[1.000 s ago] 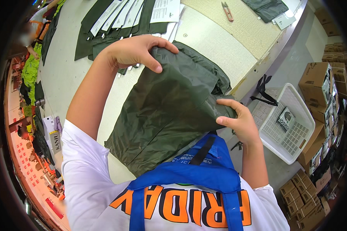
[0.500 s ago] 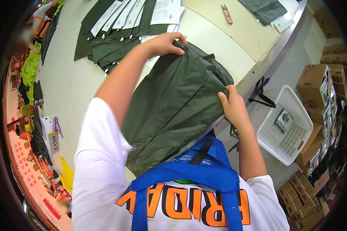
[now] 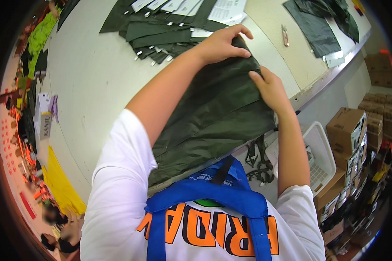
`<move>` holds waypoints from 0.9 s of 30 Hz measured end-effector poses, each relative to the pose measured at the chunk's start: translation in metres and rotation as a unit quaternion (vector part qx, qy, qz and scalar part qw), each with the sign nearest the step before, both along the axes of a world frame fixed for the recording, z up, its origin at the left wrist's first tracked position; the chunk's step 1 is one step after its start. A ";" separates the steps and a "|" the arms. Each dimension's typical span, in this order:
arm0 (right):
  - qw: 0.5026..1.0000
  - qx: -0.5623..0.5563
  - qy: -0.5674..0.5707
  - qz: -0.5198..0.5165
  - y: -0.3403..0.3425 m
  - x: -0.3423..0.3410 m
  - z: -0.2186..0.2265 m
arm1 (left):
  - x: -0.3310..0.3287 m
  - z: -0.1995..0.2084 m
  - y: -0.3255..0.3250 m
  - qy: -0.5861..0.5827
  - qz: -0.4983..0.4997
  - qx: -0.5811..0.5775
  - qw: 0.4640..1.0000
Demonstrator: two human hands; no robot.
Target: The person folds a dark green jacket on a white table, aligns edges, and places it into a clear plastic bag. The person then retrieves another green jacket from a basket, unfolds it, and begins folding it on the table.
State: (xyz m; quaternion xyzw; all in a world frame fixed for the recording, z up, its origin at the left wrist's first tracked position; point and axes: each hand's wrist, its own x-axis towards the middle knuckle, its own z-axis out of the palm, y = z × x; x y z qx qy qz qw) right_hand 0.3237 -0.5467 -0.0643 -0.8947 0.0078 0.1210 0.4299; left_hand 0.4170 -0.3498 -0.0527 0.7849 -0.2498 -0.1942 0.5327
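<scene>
A dark green, thin-fabric garment (image 3: 213, 117) lies spread on the white table in front of me, with long creases running across it. My left hand (image 3: 226, 42) grips its far edge, the cloth between thumb and fingers. Close by on the right, my right hand (image 3: 272, 91) holds the right far edge, thumb on top and the other fingers partly hidden beneath the cloth. Its near part reaches my blue apron (image 3: 204, 195).
Beyond my left hand lie overlapping dark green pieces (image 3: 161, 39) with white cards. Thread snips (image 3: 285, 35) and another dark green garment (image 3: 313, 30) lie at the far right. Past the table edge are a white plastic basket (image 3: 324, 143) and cardboard boxes (image 3: 344, 126).
My hands have come closer together at the garment's far edge. The loose folds there now look flatter. The whole view has also shifted.
</scene>
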 end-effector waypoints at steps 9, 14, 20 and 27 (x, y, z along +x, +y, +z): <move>0.932 -0.350 -0.082 0.042 -0.001 0.006 -0.032 | -0.244 -0.006 0.178 -0.216 0.302 0.332 0.867; 0.950 -0.280 -0.137 0.035 -0.010 0.011 -0.056 | -0.459 -0.047 0.221 -0.056 0.482 0.336 0.807; 0.917 -0.342 -0.205 -0.015 -0.004 0.006 -0.045 | -0.440 -0.059 0.214 0.237 0.556 0.021 0.796; 0.971 0.156 -0.120 0.134 0.166 -0.132 -0.044 | -0.436 -0.055 0.221 0.323 0.564 -0.189 0.736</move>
